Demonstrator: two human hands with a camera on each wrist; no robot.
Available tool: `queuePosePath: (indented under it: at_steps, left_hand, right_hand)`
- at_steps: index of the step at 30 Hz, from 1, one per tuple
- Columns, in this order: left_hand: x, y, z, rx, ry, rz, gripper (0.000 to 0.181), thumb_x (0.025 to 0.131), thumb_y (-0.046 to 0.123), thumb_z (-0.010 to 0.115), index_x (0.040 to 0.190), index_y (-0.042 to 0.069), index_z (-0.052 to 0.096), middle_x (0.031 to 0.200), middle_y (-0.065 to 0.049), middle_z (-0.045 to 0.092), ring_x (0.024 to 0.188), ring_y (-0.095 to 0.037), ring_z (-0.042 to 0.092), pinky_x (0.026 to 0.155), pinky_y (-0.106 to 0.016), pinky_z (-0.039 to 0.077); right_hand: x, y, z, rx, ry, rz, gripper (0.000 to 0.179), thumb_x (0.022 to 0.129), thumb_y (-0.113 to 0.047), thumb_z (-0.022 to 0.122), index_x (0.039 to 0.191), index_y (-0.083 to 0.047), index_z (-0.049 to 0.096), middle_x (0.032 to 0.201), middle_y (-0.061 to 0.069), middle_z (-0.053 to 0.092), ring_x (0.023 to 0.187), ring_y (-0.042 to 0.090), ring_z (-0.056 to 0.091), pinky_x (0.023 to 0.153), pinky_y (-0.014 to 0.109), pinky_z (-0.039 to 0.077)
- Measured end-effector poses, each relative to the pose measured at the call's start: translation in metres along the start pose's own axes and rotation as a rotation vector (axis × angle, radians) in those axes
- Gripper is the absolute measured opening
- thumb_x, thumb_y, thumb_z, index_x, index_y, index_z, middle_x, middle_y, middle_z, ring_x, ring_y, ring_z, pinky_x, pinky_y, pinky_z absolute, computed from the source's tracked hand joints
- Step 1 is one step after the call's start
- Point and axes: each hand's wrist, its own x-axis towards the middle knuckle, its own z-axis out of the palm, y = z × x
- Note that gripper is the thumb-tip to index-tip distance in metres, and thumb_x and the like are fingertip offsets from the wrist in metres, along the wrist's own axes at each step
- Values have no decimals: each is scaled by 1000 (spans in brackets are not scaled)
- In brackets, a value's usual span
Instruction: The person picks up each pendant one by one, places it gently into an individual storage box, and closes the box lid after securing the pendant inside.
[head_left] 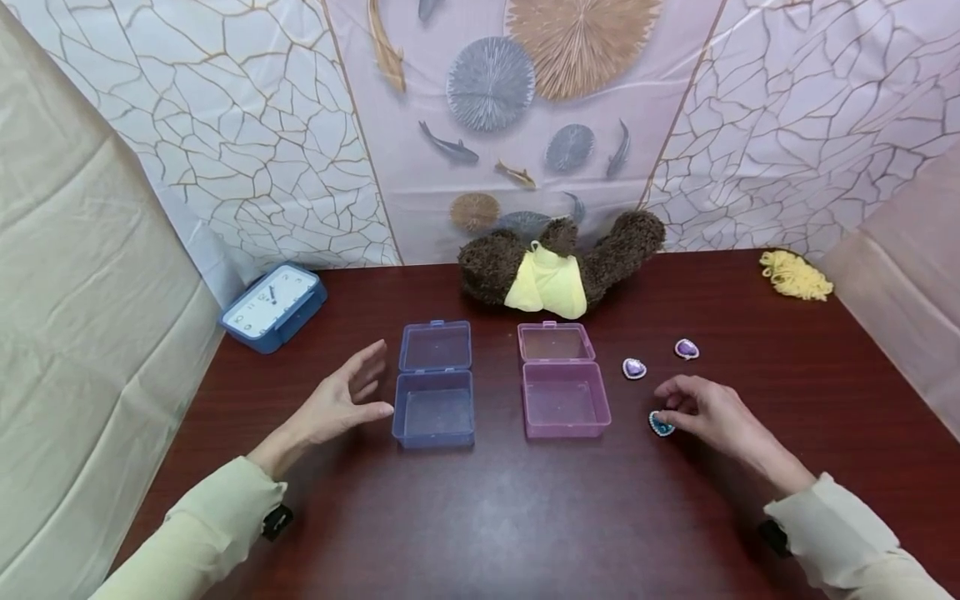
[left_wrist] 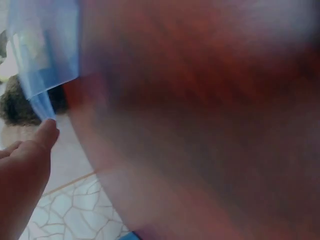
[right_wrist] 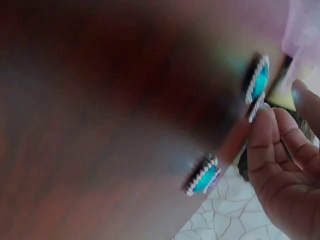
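Here, the left hand (head_left: 337, 404) was held with thumb and fingers spread, just beside the blue box (head_left: 435, 440); contact could not be determined. The blue box and, to its right, the pink box (head_left: 567, 432) were positioned with lids (head_left: 435, 348) folded back. Two purple gems (head_left: 634, 368) were located right of the pink box. Two teal gems (right_wrist: 203, 179) were placed nearer the person on the table (head_left: 487, 517). Beside them, the right hand (head_left: 708, 412) was positioned with thumb and fingertips parted.
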Motion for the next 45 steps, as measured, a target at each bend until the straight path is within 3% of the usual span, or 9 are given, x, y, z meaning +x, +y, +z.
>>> queuePosePath:
  at_steps: [6, 17, 26, 32, 35, 40, 43, 45]
  left_hand:
    - [0, -8, 7, -86, -56, 17, 95, 76, 4, 77, 147, -2, 15, 154, -23, 14, 140, -41, 20, 111, -48, 28]
    - [-4, -15, 13, -50, -73, 44, 96, 70, 3, 82, 143, -1, 21, 150, -20, 26, 136, -38, 32, 109, -53, 31]
    - [0, -18, 16, -23, -47, 59, 91, 68, 1, 82, 141, -2, 27, 143, -24, 37, 129, -39, 42, 105, -45, 40]
    - [4, -16, 18, -42, -24, 54, 89, 68, -2, 82, 139, -2, 29, 139, -24, 41, 127, -37, 45, 103, -40, 43]
    - [6, -16, 18, -39, -15, 49, 89, 68, -1, 82, 139, -1, 29, 139, -24, 41, 127, -37, 46, 102, -37, 44]
    - [8, -17, 18, -39, -7, 46, 89, 67, 0, 82, 140, -1, 30, 139, -24, 41, 127, -37, 45, 102, -36, 44]
    - [8, -19, 19, -41, 0, 54, 88, 68, -1, 82, 139, -1, 30, 139, -26, 41, 126, -39, 45, 102, -38, 44]
    - [8, -19, 20, -39, 2, 54, 88, 67, -1, 82, 139, -1, 30, 139, -26, 41, 126, -39, 46, 102, -38, 44]
  right_hand:
    - [-4, -2, 6, -73, -54, 9, 23, 69, -5, 80, 86, -6, 64, 74, -4, 60, 64, 3, 52, 54, 23, 46]
    - [3, -5, 14, -88, -85, 9, 23, 68, -7, 80, 75, -15, 60, 68, -12, 55, 62, -3, 49, 52, 22, 41]
    - [1, -8, 15, -35, -75, 52, 22, 71, -9, 79, 76, -15, 59, 65, -12, 59, 59, -6, 49, 51, 20, 41]
    - [9, -14, 8, 103, 17, 123, 13, 77, -3, 74, 82, -6, 62, 68, -2, 64, 55, -4, 54, 47, 19, 49]
    - [21, -25, 4, 222, 85, 129, 13, 79, 0, 72, 89, 1, 62, 69, 0, 64, 56, -3, 58, 48, 21, 53]
    - [52, -68, 8, 532, 133, 109, 20, 84, 1, 67, 99, 12, 59, 76, -5, 67, 64, 2, 65, 57, 26, 59]
    - [73, -100, 23, 711, 90, 114, 24, 84, 4, 65, 105, 15, 57, 81, -4, 68, 67, 8, 67, 62, 29, 60]
    - [84, -120, 37, 797, 42, 113, 26, 83, 7, 64, 107, 17, 56, 84, 3, 69, 68, 9, 67, 64, 30, 60]
